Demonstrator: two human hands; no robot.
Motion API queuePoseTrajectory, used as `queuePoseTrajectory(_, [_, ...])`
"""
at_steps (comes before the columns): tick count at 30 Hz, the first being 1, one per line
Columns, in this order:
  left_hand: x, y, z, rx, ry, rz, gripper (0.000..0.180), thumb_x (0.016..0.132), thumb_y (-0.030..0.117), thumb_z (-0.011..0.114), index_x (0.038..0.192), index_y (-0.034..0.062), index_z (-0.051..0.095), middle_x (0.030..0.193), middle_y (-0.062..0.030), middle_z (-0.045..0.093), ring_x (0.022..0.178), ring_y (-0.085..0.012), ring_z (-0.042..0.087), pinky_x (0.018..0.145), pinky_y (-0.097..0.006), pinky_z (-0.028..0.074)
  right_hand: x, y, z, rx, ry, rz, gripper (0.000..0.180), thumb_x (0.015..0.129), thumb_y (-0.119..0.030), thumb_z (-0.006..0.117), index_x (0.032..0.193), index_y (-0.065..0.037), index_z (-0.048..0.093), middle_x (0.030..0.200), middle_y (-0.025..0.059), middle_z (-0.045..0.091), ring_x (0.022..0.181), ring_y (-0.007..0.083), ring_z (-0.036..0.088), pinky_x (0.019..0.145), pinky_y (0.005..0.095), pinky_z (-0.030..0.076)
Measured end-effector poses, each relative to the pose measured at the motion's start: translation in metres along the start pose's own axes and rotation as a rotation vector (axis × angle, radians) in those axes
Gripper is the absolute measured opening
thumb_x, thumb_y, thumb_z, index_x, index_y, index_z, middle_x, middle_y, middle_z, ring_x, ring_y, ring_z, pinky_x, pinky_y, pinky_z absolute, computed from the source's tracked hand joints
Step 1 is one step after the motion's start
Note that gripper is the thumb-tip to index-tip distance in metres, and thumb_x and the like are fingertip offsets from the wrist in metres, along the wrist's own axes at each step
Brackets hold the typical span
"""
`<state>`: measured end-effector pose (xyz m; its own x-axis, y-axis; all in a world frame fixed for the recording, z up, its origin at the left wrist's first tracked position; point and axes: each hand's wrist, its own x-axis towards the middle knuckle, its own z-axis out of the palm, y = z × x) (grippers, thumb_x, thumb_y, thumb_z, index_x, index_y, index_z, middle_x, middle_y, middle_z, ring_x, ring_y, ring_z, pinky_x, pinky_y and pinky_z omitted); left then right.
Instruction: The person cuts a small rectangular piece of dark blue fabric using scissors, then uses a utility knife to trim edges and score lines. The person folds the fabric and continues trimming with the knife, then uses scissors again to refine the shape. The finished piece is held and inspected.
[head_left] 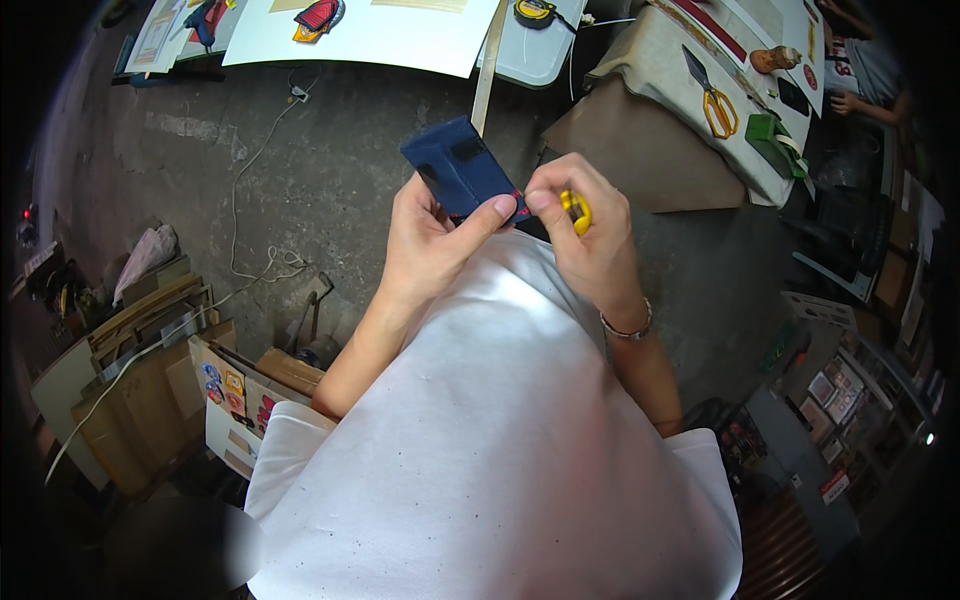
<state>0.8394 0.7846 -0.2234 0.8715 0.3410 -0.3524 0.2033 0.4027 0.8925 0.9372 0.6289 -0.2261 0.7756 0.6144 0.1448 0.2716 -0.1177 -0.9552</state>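
A dark blue fabric piece (pixel 462 172) with black patches is held up in front of my white shirt. Bits of pink-red thread show along its lower edge. My left hand (pixel 432 228) grips this piece from the left, thumb on top near the threaded edge. At its lower right corner my right hand (pixel 588 225) pinches thumb and forefinger together at the threads. Small yellow-handled scissors (pixel 576 212) are tucked in the right palm; only the yellow loops show and the blades are hidden.
Ahead stands a white table (pixel 400 45) with red and orange patches (pixel 319 18) and a tape measure (pixel 535 12). On the covered table at right lie large orange-handled scissors (pixel 718 108) and a green box (pixel 772 146). Cardboard sheets (pixel 150 400) lean at left; a cord (pixel 236 215) crosses the floor.
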Motion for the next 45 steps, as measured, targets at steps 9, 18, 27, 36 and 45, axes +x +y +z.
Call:
queuePoseTrajectory(9, [0.000, 0.000, 0.013, -0.036, 0.157, 0.187, 0.021, 0.095, 0.004, 0.073, 0.111, -0.0042, 0.062, 0.106, -0.0146, 0.075, 0.092, -0.0160, 0.073, 0.077, -0.029, 0.061, 0.000, -0.010, -0.002, -0.256, 0.147, -0.170, 0.014, 0.088, -0.002, 0.076, 0.099, 0.000, 0.068, 0.090, 0.0103, 0.067, 0.078, 0.0236, 0.067, 0.066, 0.0332, 0.053])
queuePoseTrajectory(18, [0.004, -0.005, 0.004, 0.634, 0.109, 0.688, 0.021, 0.088, -0.001, 0.076, 0.107, -0.0030, 0.067, 0.094, -0.0094, 0.070, 0.077, -0.0136, 0.069, 0.066, -0.026, 0.053, 0.004, -0.018, 0.008, -0.345, 0.122, -0.213, 0.025, 0.076, 0.000, 0.082, 0.095, -0.003, 0.065, 0.086, 0.0087, 0.064, 0.072, 0.0252, 0.067, 0.061, 0.0353, 0.053])
queuePoseTrajectory(27, [0.003, -0.014, 0.009, 0.395, 0.174, 0.497, 0.029, 0.091, 0.000, 0.075, 0.115, -0.0083, 0.060, 0.099, -0.0105, 0.072, 0.084, -0.0120, 0.070, 0.071, -0.026, 0.055, 0.001, -0.013, 0.014, -0.190, 0.139, -0.134, 0.015, 0.078, 0.006, 0.073, 0.086, -0.002, 0.063, 0.080, 0.0067, 0.064, 0.066, 0.0142, 0.061, 0.056, 0.0278, 0.046])
queuePoseTrajectory(36, [0.008, -0.011, -0.004, -0.051, 0.161, 0.144, 0.022, 0.098, 0.012, 0.070, 0.111, -0.0052, 0.063, 0.110, -0.0184, 0.074, 0.094, -0.0208, 0.074, 0.084, -0.036, 0.063, -0.036, 0.022, -0.040, 0.591, 0.235, 0.293, 0.013, 0.097, -0.007, 0.057, 0.086, -0.001, 0.056, 0.079, 0.0057, 0.055, 0.053, 0.0081, 0.049, 0.052, 0.0234, 0.042])
queuePoseTrajectory(45, [0.022, -0.024, -0.026, -0.471, -0.175, -0.078, 0.043, 0.105, 0.030, 0.059, 0.134, -0.0004, 0.051, 0.114, -0.0192, 0.070, 0.089, -0.0236, 0.074, 0.079, -0.035, 0.064, -0.027, 0.076, -0.048, -0.355, 0.248, 0.349, 0.008, 0.100, -0.008, 0.066, 0.102, -0.002, 0.063, 0.086, 0.0034, 0.065, 0.056, 0.0040, 0.049, 0.051, 0.0213, 0.038])
